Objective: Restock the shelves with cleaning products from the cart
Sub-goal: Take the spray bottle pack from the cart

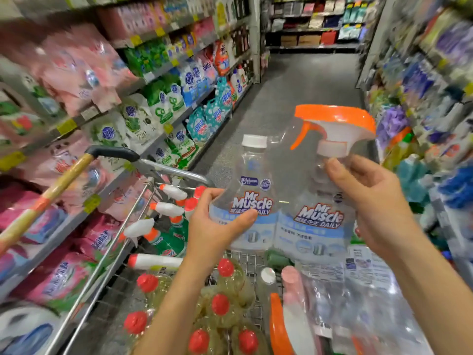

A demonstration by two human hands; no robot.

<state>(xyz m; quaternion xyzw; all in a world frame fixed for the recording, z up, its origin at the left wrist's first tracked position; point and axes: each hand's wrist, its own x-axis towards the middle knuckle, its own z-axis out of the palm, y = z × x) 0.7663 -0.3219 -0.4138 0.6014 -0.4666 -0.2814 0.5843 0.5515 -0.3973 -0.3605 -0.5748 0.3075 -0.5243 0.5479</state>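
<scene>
Cleaning products fill this one head view. We are in a shop aisle with a grey speckled floor (302, 80) running ahead to a far wall of stock. Metal left shelves (154, 73) carry yellow price tags and rows of soft pouches (163, 103) in pink, green, white and blue. The right shelves (440, 62) are too blurred for us to name their goods.

Below us stands a wire cart (179, 174) with a shiny steel rim and a dark grip. A smooth wooden handle (58, 185) leans across its left corner.

Above the cart we hold a twin pack (279, 226), two clear plastic bottles bound side by side by a pale blue and white printed wrap. Its refill bottle (252, 172) is slim with a round white screw cap. Its spray bottle (320, 216) is broader and topped by an orange and white trigger head.

Our left hand (220, 224) curls round the refill bottle, thumb laid across the label. Our right hand (371, 201) grasps the spray bottle just under the trigger, fingers wrapped behind it.

In the cart lie yellowish red-capped bottles (222, 303), round-shouldered and glossy. Green bottles (169, 242) with angled white nozzles lean along the left wall. A second pack (332, 303) in crinkled clear film lies at the right.
</scene>
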